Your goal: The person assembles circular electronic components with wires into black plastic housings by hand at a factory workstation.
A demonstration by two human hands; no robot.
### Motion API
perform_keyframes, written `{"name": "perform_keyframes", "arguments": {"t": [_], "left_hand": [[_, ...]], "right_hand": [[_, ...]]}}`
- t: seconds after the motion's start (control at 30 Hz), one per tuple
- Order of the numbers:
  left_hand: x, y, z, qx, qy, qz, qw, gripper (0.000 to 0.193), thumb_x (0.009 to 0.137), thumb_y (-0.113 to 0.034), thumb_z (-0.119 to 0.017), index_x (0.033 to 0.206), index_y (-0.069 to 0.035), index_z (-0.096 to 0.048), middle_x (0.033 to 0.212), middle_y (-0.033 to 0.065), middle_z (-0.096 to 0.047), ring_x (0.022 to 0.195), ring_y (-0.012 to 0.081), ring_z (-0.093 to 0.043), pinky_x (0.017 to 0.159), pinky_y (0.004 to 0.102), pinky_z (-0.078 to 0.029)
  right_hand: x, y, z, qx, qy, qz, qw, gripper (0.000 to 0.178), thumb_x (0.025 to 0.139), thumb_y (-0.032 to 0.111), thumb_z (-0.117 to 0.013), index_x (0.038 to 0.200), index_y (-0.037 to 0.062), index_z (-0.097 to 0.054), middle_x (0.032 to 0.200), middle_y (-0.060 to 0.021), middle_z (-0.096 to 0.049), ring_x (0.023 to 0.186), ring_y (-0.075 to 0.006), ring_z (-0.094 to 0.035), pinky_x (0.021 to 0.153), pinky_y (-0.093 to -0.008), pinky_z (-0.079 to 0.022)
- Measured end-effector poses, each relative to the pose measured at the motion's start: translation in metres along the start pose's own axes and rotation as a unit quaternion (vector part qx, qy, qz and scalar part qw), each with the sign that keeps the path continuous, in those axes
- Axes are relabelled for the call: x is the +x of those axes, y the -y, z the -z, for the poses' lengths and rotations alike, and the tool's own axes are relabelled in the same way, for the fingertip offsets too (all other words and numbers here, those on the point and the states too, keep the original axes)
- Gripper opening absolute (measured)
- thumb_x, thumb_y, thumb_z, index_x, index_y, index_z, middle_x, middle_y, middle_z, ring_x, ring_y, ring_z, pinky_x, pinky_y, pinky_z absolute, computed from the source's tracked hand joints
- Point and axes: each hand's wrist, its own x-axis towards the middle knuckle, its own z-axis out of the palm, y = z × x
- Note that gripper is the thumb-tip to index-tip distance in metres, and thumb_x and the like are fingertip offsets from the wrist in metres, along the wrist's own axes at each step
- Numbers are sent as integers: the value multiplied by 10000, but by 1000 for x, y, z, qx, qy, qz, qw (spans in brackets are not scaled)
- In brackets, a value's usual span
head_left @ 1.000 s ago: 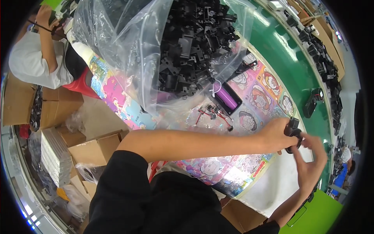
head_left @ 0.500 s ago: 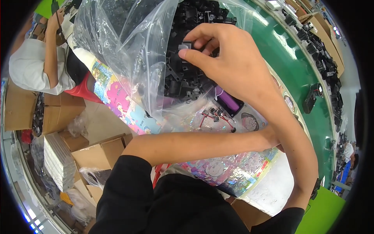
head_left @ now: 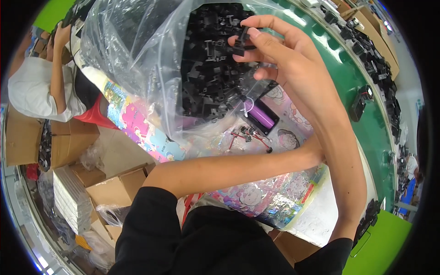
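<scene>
Head view: the right hand (head_left: 293, 68) is raised in the upper middle of the frame, its thumb and fingertips pinched together on a small black plastic part (head_left: 239, 43). The part sits at the hand's upper-left tip, its longer side running roughly up and down in the picture, directly over the open mouth of a clear plastic bag (head_left: 137, 55) filled with a heap of black plastic parts (head_left: 211, 87). That heap lies just below and left of the pinched part, so the right hand is clearly the nearer one.

The left forearm (head_left: 229, 169) crosses the middle of the frame from lower left toward the right; the left hand itself is hidden behind the right wrist, so whether it is closed or spread cannot be told.

Under the bag lies a colourful cartoon-printed sheet (head_left: 275, 201), with a purple cylindrical cell in a black holder (head_left: 262, 115) and small red-wired pieces (head_left: 250, 135) just below the heap. A green conveyor belt (head_left: 353, 78) curves along the upper right, carrying black assemblies (head_left: 360, 103). Cardboard boxes (head_left: 68, 142) stand at the left, and another person in a white shirt (head_left: 32, 91) works in the upper left.
</scene>
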Motion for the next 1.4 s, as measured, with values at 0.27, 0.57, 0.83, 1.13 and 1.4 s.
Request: {"name": "perform_keyframes", "arguments": {"t": [0.27,0.57,0.83,1.13,1.4], "left_hand": [[14,-35,10,4,-105,198,975,277,843,-286,-567,976,-44,-594,775,34,-604,659,120,-579,473,253,-473],[12,-27,-3,16,-74,216,973,298,813,-231,-658,1018,-19,-614,880,39,-631,725,89,-600,538,235,-492],[7,-29,0,-49,-32,253,966,280,861,-180,-592,1092,-22,-578,938,57,-613,794,134,-617,673,346,-572],[1,-28,-9,-5,50,229,972,454,774,27,-648,1184,65,-459,1015,97,-602,900,156,-614,753,299,-553],[-6,-14,0,88,86,178,976,536,718,15,-698,1206,41,-480,1047,88,-585,948,139,-583,841,263,-476]], "right_hand": [[-126,3,97,115,-154,73,979,416,892,241,-538,1236,20,-460,1107,-172,-590,879,-162,-596,547,-226,-475],[-308,-73,144,-543,-352,-39,762,213,794,-72,-580,957,60,-616,993,-68,-647,950,-201,-599,688,-298,-481],[-324,-103,121,-425,-511,-176,727,254,829,99,-633,1068,17,-608,1087,-131,-599,977,-257,-579,819,-345,-456],[-300,-89,101,-340,-463,-161,803,204,837,66,-636,1032,6,-637,994,-109,-638,895,-195,-610,768,-286,-459],[-245,-50,114,-315,-407,104,851,259,821,-39,-605,1069,31,-630,972,-94,-647,858,-160,-620,703,-252,-464]]}}
